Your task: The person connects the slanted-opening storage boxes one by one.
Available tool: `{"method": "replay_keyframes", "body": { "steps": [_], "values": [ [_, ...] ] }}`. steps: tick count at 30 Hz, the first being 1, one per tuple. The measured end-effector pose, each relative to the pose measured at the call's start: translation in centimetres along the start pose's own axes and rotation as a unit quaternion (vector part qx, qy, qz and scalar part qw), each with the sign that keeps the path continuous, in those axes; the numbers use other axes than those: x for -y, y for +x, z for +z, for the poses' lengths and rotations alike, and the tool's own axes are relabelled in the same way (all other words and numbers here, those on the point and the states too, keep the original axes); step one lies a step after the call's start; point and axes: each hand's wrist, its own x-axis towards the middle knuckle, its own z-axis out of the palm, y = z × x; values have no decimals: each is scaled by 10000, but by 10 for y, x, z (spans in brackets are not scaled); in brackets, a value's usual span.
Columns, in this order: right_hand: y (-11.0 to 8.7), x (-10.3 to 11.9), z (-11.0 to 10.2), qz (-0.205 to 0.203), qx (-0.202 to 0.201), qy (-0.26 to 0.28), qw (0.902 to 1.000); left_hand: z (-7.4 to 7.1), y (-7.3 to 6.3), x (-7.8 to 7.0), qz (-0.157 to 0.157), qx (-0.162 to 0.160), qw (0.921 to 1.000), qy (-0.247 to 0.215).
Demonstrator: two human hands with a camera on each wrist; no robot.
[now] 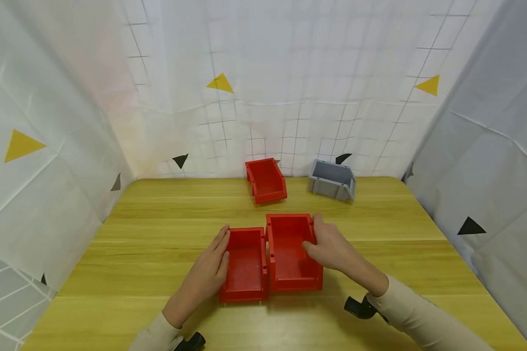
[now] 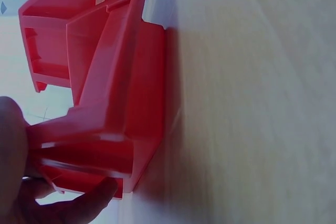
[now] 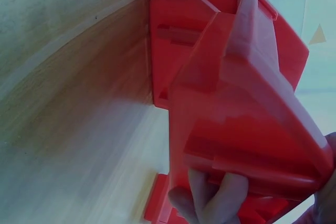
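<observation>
Two red plastic storage bins stand side by side in the head view. My left hand holds the left bin by its left wall, fingers along the outside and thumb at the rim. In the left wrist view, this bin's base sits on the table. My right hand grips the right wall of the other red bin, thumb inside. In the right wrist view, fingertips tuck under its side ledge, and this bin is raised off the tabletop. Its left wall is close against the left bin; whether they touch I cannot tell.
Farther back on the wooden table is a third red bin, turned at an angle. A grey bin stands to its right, near the back edge. White sheets with yellow and black triangles hang behind and at both sides.
</observation>
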Motion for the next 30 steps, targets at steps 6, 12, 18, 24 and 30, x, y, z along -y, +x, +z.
{"method": "replay_keyframes", "body": {
  "steps": [6, 12, 18, 24, 30],
  "values": [
    [0, 1, -1, -29, -3, -57, 10000, 0, 0, 0, 22, -37, 10000, 47],
    [1, -4, -1, -4, 20, 199, 9998, 1, 0, 0, 49, -90, 9999, 95],
    [3, -12, 0, -98, 50, 403, 9991, 1, 0, -1, 21, -86, 9999, 98],
    [6, -16, 0, -80, 67, 456, 9989, 1, 0, -1, 34, -101, 9999, 102],
    [8, -20, 1, -18, 93, 564, 9984, 2, 0, 0, 31, -100, 9999, 119]
  ]
}}
